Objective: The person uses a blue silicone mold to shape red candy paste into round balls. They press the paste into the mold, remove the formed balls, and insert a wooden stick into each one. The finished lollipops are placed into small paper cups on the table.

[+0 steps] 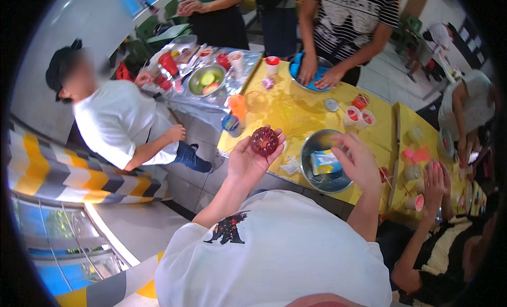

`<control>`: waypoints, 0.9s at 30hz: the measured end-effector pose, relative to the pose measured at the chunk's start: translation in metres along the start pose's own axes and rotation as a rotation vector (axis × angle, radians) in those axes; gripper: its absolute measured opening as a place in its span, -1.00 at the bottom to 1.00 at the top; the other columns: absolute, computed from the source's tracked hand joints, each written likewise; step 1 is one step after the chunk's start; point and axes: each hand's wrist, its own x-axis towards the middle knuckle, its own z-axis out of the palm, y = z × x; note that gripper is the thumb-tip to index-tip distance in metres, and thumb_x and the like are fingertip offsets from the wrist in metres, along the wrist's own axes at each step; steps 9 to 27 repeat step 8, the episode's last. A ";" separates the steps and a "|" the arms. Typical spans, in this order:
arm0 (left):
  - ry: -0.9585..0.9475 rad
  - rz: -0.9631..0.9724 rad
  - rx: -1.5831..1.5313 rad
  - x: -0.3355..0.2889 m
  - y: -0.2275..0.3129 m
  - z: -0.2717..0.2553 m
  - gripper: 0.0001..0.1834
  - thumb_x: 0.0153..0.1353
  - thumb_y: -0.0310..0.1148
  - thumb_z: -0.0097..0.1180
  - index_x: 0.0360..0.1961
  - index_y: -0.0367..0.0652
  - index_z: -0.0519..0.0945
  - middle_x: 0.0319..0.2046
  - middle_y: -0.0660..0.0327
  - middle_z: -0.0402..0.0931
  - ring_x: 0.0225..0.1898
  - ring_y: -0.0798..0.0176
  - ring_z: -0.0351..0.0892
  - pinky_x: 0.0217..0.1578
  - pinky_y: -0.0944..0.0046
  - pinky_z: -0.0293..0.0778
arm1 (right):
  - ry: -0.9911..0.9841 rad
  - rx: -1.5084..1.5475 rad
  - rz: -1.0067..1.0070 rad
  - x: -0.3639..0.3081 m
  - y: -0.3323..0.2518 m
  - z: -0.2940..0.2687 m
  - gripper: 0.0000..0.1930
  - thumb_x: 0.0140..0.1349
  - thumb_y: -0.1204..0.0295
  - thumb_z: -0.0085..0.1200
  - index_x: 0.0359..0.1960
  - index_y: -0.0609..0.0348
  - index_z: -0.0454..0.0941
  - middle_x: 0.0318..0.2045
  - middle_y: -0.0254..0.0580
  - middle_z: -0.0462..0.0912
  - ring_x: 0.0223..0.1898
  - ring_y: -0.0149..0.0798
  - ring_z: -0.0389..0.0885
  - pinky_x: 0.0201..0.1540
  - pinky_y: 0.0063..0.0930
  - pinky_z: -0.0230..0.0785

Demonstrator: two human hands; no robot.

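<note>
On the upturned palm of my left hand (248,158) rests a round, dark red, glossy lump with a ridged surface and a paler hollow in its middle (265,142). The fingers and thumb of that hand support it from below and at the sides. My right hand (360,160) is raised above the right rim of a steel bowl (334,186). Its fingers are loosely bent and apart, with nothing visible between them. Inside the bowl lies a blue, white and yellow packet (325,163). A crumpled whitish scrap (290,166) lies on the table left of the bowl.
The yellow-covered table (296,117) holds a blue cup (232,126), an orange cup (237,106) and red-and-white cups (353,116). Across it, a person's hands (317,77) press blue material in a basin. Another person stands left; a neighbour's hands (434,183) are close on the right.
</note>
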 end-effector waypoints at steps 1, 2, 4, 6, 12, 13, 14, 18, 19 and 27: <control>0.000 0.015 -0.017 -0.006 0.012 -0.003 -0.46 0.38 -0.23 -0.46 0.25 -0.39 0.22 0.25 -0.24 0.20 0.27 -0.28 0.22 0.24 -0.14 0.28 | 0.027 0.002 -0.010 0.020 -0.010 0.010 -0.78 0.22 0.39 0.09 -0.13 0.18 0.55 -0.29 -0.09 0.55 -0.29 -0.09 0.61 -0.28 -0.30 0.44; 0.003 0.037 -0.025 -0.011 0.023 -0.006 -0.46 0.38 -0.23 -0.46 0.25 -0.39 0.22 0.25 -0.23 0.21 0.27 -0.27 0.23 0.24 -0.14 0.28 | 0.057 0.003 -0.005 0.038 -0.021 0.019 -0.79 0.22 0.40 0.09 -0.15 0.19 0.55 -0.30 -0.09 0.56 -0.30 -0.12 0.61 -0.29 -0.32 0.44; 0.010 0.076 -0.037 -0.025 0.048 -0.011 -0.45 0.38 -0.23 -0.46 0.24 -0.39 0.23 0.25 -0.22 0.23 0.26 -0.26 0.25 0.23 -0.13 0.30 | 0.123 0.025 -0.084 0.077 -0.046 0.040 -0.81 0.23 0.42 0.08 -0.17 0.21 0.56 -0.31 -0.09 0.57 -0.31 -0.16 0.62 -0.32 -0.38 0.43; -0.012 0.094 -0.057 -0.036 0.070 -0.014 -0.45 0.37 -0.22 -0.45 0.25 -0.37 0.23 0.25 -0.21 0.22 0.27 -0.24 0.25 0.22 -0.13 0.31 | 0.152 0.071 -0.202 0.117 -0.069 0.064 -0.83 0.24 0.45 0.08 -0.19 0.24 0.57 -0.34 -0.14 0.57 -0.34 -0.27 0.58 -0.36 -0.49 0.37; -0.008 0.122 -0.080 -0.045 0.090 -0.017 -0.43 0.38 -0.18 -0.45 0.29 -0.32 0.21 0.27 -0.20 0.21 0.28 -0.23 0.24 0.22 -0.12 0.31 | 0.102 0.127 -0.265 0.153 -0.092 0.090 -0.83 0.24 0.46 0.10 -0.17 0.23 0.57 -0.33 -0.15 0.58 -0.29 -0.36 0.60 -0.29 -0.61 0.36; -0.008 0.122 -0.080 -0.045 0.090 -0.017 -0.43 0.38 -0.18 -0.45 0.29 -0.32 0.21 0.27 -0.20 0.21 0.28 -0.23 0.24 0.22 -0.12 0.31 | 0.102 0.127 -0.265 0.153 -0.092 0.090 -0.83 0.24 0.46 0.10 -0.17 0.23 0.57 -0.33 -0.15 0.58 -0.29 -0.36 0.60 -0.29 -0.61 0.36; -0.008 0.122 -0.080 -0.045 0.090 -0.017 -0.43 0.38 -0.18 -0.45 0.29 -0.32 0.21 0.27 -0.20 0.21 0.28 -0.23 0.24 0.22 -0.12 0.31 | 0.102 0.127 -0.265 0.153 -0.092 0.090 -0.83 0.24 0.46 0.10 -0.17 0.23 0.57 -0.33 -0.15 0.58 -0.29 -0.36 0.60 -0.29 -0.61 0.36; -0.008 0.122 -0.080 -0.045 0.090 -0.017 -0.43 0.38 -0.18 -0.45 0.29 -0.32 0.21 0.27 -0.20 0.21 0.28 -0.23 0.24 0.22 -0.12 0.31 | 0.102 0.127 -0.265 0.153 -0.092 0.090 -0.83 0.24 0.46 0.10 -0.17 0.23 0.57 -0.33 -0.15 0.58 -0.29 -0.36 0.60 -0.29 -0.61 0.36; -0.008 0.122 -0.080 -0.045 0.090 -0.017 -0.43 0.38 -0.18 -0.45 0.29 -0.32 0.21 0.27 -0.20 0.21 0.28 -0.23 0.24 0.22 -0.12 0.31 | 0.102 0.127 -0.265 0.153 -0.092 0.090 -0.83 0.24 0.46 0.10 -0.17 0.23 0.57 -0.33 -0.15 0.58 -0.29 -0.36 0.60 -0.29 -0.61 0.36; -0.008 0.122 -0.080 -0.045 0.090 -0.017 -0.43 0.38 -0.18 -0.45 0.29 -0.32 0.21 0.27 -0.20 0.21 0.28 -0.23 0.24 0.22 -0.12 0.31 | 0.102 0.127 -0.265 0.153 -0.092 0.090 -0.83 0.24 0.46 0.10 -0.17 0.23 0.57 -0.33 -0.15 0.58 -0.29 -0.36 0.60 -0.29 -0.61 0.36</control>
